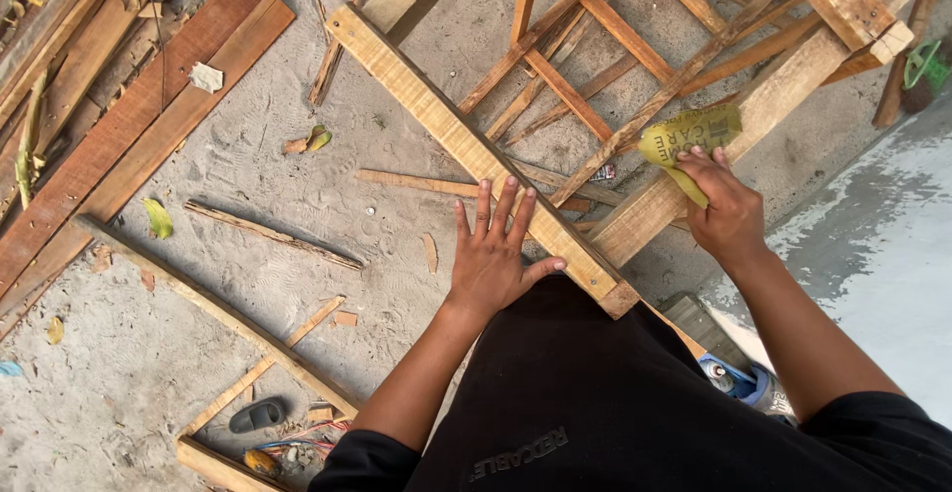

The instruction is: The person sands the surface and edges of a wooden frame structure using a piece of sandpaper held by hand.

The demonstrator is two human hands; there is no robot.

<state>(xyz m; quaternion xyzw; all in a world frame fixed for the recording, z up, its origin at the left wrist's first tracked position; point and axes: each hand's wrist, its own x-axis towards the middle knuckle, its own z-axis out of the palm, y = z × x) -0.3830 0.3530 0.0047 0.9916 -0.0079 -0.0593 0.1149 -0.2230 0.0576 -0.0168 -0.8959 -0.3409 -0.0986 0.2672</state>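
Note:
A wooden frame of pale beams and thin slats (595, 36) lies over sandy ground. My left hand (493, 249) rests flat, fingers spread, on the long left beam (436, 105) near the frame's corner. My right hand (727, 209) presses a folded yellow sheet of sandpaper (689, 135) against the right beam (783, 95). The two beams meet in a corner (617, 289) just in front of my dark-clothed body.
Long reddish planks (129, 125) lie at the left. Thin wood strips (273, 234), chips and leaves are scattered on the sand. A dark sandal (256, 415) lies at the bottom left. A pale concrete slab (873, 254) is at the right, a blue object (739, 383) beside my leg.

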